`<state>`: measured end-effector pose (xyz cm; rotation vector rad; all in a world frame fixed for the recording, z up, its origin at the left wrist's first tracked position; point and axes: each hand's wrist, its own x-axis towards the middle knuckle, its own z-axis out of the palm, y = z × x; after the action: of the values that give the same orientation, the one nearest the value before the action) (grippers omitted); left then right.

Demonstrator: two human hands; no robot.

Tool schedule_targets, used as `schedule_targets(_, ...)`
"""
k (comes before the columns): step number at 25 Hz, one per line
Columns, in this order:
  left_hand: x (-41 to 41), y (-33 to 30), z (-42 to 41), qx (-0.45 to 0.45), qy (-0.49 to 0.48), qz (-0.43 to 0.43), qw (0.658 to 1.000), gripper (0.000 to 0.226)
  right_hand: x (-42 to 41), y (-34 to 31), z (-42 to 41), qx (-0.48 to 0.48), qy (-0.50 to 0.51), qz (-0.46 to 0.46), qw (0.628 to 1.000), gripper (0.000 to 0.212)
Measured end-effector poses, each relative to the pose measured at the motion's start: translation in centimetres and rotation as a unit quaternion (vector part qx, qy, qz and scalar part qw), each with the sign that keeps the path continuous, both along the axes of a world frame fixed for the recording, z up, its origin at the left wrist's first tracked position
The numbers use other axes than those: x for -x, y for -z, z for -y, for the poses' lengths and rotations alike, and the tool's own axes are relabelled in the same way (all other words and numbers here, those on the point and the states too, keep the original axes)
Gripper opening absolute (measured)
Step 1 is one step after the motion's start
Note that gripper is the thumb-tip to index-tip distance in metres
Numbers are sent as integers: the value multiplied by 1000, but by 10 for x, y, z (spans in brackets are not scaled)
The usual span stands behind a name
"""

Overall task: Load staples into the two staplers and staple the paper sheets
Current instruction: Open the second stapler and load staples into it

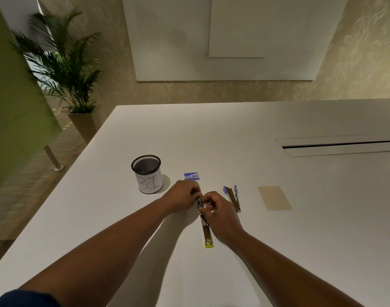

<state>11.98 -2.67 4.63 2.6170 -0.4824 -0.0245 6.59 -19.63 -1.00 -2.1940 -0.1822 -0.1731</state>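
A yellow stapler (pixel 207 233) lies swung open flat on the white table (pixel 278 240), its metal channel facing up. My left hand (pixel 183 197) and my right hand (pixel 216 212) meet over its far end, fingers curled and pinching there; what they pinch is too small to tell. A blue stapler (pixel 233 198) lies open in a V just to the right of my hands. A small blue staple box (pixel 192 176) sits beyond my left hand. A tan paper sheet (pixel 274 198) lies flat farther right.
A black mesh cup (pixel 147 173) with a white label marked BIN stands left of the staple box. A cable slot (pixel 338 145) is set into the table at the far right. A potted palm (pixel 63 69) stands beyond the table's left corner.
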Motion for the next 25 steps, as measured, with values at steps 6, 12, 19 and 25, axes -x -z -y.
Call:
schedule_targets(6, 3, 1, 1, 35, -21, 8, 999, 13, -1, -1, 0, 3, -1, 2, 1000, 25)
schedule_targets(12, -1, 1, 2, 10, -14, -1, 1000, 17, 0, -3, 0, -1, -1, 0, 1000, 23)
schedule_targets(19, 1, 0, 3, 5, -3, -22, 1000, 15, 1, -4, 0, -4, -3, -3, 1000, 24)
schedule_targets(25, 6, 2, 4, 118, -75, -17, 990, 14, 1, -4, 0, -8, 1, -2, 1000, 21)
